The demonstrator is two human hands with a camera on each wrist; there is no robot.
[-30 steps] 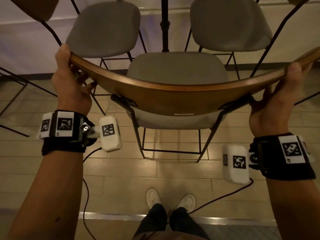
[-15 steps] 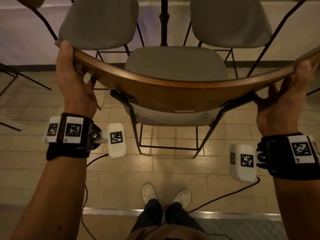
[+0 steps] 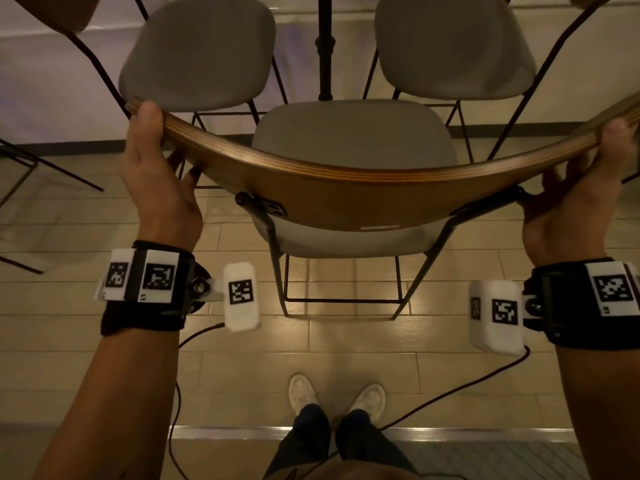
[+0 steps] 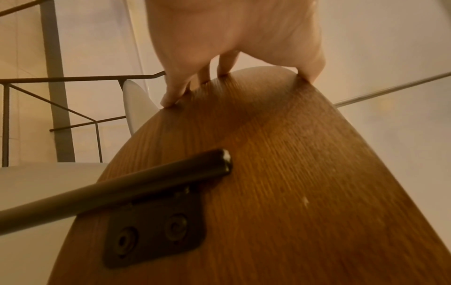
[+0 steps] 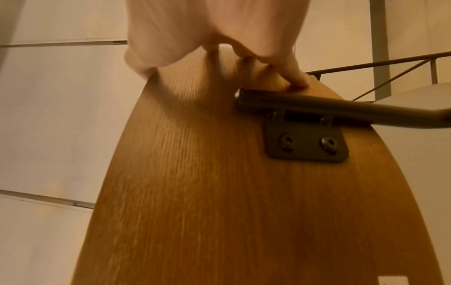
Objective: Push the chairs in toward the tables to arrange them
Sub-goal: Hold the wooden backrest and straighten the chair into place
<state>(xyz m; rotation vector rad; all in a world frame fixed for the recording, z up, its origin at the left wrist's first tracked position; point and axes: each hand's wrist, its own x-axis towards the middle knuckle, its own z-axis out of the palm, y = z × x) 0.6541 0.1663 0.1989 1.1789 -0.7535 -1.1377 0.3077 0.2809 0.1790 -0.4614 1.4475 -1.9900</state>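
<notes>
A chair with a curved wooden backrest (image 3: 346, 199) and a grey seat (image 3: 349, 133) stands on thin black legs right in front of me. My left hand (image 3: 156, 168) grips the backrest's left end, thumb over the top edge, fingers on its back face (image 4: 280, 164). My right hand (image 3: 585, 188) grips the right end the same way, its fingers beside the black frame tube (image 5: 317, 110). The black table post (image 3: 325, 46) rises just beyond the seat.
Two more grey-seated chairs stand across the post, one at the far left (image 3: 197, 53) and one at the far right (image 3: 453, 46). Black frame bars (image 3: 41, 168) show at the left edge. My white shoes (image 3: 336, 396) stand on the tiled floor behind the chair.
The chair and both hands have shifted forward toward the table post and the two far chairs. The grips on the backrest are unchanged.
</notes>
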